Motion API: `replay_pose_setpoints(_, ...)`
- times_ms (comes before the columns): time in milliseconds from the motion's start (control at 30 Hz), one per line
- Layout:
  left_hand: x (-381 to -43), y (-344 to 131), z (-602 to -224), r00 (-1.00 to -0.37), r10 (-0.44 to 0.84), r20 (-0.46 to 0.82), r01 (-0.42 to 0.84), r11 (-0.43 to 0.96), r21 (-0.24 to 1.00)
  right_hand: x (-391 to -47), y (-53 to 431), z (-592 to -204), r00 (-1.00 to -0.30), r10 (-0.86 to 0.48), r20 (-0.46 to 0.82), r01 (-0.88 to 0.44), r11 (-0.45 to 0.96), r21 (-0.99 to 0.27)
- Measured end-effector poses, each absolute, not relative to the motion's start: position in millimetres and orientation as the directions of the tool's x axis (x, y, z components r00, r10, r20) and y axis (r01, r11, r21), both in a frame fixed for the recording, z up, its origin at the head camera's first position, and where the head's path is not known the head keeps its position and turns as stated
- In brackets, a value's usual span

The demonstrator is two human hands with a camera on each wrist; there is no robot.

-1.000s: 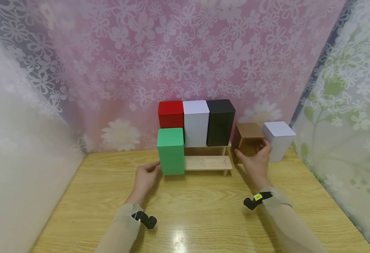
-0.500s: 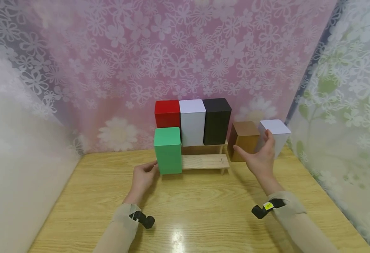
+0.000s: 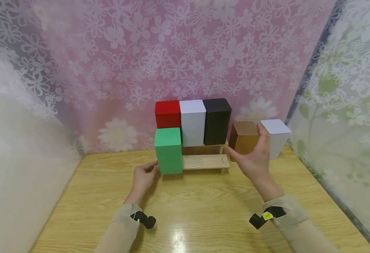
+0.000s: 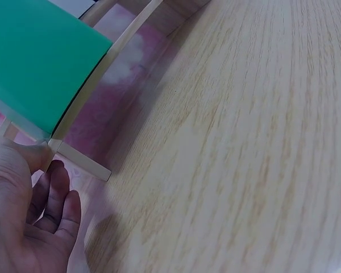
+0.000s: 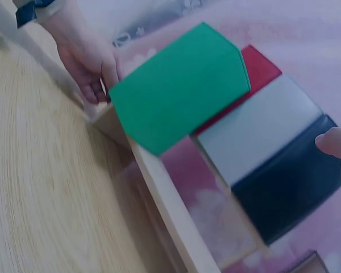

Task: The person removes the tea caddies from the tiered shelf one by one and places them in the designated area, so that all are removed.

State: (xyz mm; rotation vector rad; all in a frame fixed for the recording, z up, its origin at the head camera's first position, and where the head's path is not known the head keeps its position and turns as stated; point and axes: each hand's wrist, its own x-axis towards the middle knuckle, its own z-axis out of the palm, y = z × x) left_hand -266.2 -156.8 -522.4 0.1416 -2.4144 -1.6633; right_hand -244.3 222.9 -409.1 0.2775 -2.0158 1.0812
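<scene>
My left hand [image 3: 143,180] pinches the left end of the two-step wooden rack [image 3: 203,162] between thumb and fingers. On the rack's lower step, at the left, stands a green box [image 3: 169,154]. A red box [image 3: 167,114], a white box [image 3: 192,123] and a black box [image 3: 217,123] stand side by side on the upper step; the green one partly hides the red. My right hand [image 3: 254,163], thumb and fingers spread wide, is in front of the brown box [image 3: 244,129] and holds nothing. Its thumb tip points toward the rack's right end.
Another white box [image 3: 279,140] stands on the table at the far right, beside the brown one. The wooden table [image 3: 178,207] runs back to a pink flowered curtain [image 3: 185,52]. Pale flowered sheets close off both sides.
My right hand has let go of the brown box, drawn back from it, then shifted slightly left. My left hand keeps its hold on the rack.
</scene>
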Motion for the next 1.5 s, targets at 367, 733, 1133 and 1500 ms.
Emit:
replay_pose_setpoints(367,-276,-154,-525,-0.971,-0.195,0.141,0.061,0.365,0.929,-242,180,-404,-0.725,0.168,0.668,-0.514,0.513,-0.687)
replay_pose_setpoints(733,-269,-155,-529,-0.966,-0.202,0.162,0.079,0.364,0.928,-236,138,-412,-0.758,0.122,0.641,-0.531,0.457,-0.714)
replay_pose_setpoints(1133,-273,-157,-528,-0.966,-0.215,0.147,0.061,0.363,0.930,-229,119,-414,-0.783,0.105,0.614,-0.515,0.445,-0.733)
replay_pose_setpoints(1500,-271,-154,-525,-0.968,-0.216,0.127,0.042,0.361,0.932,-227,98,-419,-0.808,0.096,0.581,-0.501,0.406,-0.764)
